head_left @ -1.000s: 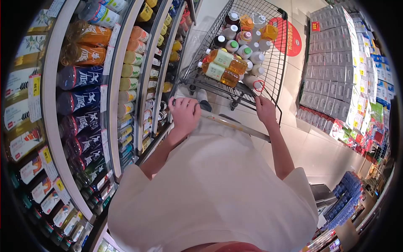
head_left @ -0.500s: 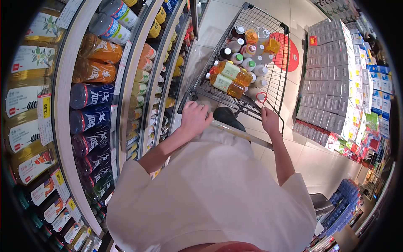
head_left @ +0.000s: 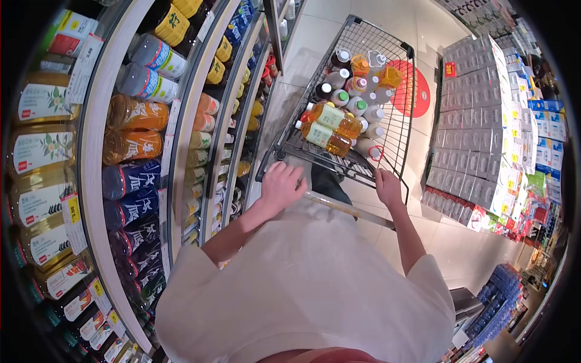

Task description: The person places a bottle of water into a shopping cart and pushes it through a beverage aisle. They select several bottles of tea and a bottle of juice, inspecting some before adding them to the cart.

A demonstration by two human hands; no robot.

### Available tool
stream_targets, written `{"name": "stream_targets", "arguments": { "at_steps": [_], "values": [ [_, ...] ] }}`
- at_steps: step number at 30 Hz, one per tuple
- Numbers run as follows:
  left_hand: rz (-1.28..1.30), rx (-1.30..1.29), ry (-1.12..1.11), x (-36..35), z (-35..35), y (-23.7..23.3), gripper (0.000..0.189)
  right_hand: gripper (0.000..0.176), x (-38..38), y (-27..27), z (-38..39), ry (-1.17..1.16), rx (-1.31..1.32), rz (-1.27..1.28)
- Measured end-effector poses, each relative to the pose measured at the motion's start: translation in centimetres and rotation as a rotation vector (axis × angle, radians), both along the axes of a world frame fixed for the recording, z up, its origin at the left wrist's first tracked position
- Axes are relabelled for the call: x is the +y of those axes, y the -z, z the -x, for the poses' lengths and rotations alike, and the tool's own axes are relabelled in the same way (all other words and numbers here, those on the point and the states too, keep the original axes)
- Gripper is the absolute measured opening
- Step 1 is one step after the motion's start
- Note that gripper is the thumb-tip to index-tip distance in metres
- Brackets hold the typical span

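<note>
A wire shopping cart [head_left: 396, 145] stands in front of me, with several upright bottles in it. Two amber bottles with pale green labels, one of them this bottle [head_left: 327, 138], lie across the near end. My left hand [head_left: 282, 187] is at the cart's near left corner, its fingers curled; whatever it grips is hidden. On the right, my right hand [head_left: 388, 186] is wrapped round the cart's near right edge, beside a red ring [head_left: 376, 152] on a white bottle.
Drink shelves [head_left: 94, 181] run close along the left, with orange bottles [head_left: 136, 145] and dark blue ones [head_left: 132, 209]. Stacked grey-white cartons [head_left: 466, 127] stand right of the cart. Blue-wrapped packs [head_left: 499, 296] are at lower right. A red floor sticker [head_left: 417, 91] lies beyond the cart.
The shelf bottles at left have shifted down in view, and more of the upper ones show. Both hands sit slightly lower in view, holding nearly the same places at the cart.
</note>
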State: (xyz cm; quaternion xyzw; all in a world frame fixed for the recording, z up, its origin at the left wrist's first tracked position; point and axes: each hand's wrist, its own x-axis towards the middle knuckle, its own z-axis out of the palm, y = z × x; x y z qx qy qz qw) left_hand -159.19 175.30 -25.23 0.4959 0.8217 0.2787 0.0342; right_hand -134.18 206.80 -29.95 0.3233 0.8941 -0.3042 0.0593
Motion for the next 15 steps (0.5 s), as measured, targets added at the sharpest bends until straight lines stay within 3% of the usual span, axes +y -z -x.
{"name": "stream_targets", "arguments": {
  "at_steps": [15],
  "values": [
    [0.014, -0.035, -0.043, 7.1, 3.4, -0.3, 0.022, 0.037, 6.5, 0.1, 4.1, 0.032, -0.027, 0.036]
  ]
}}
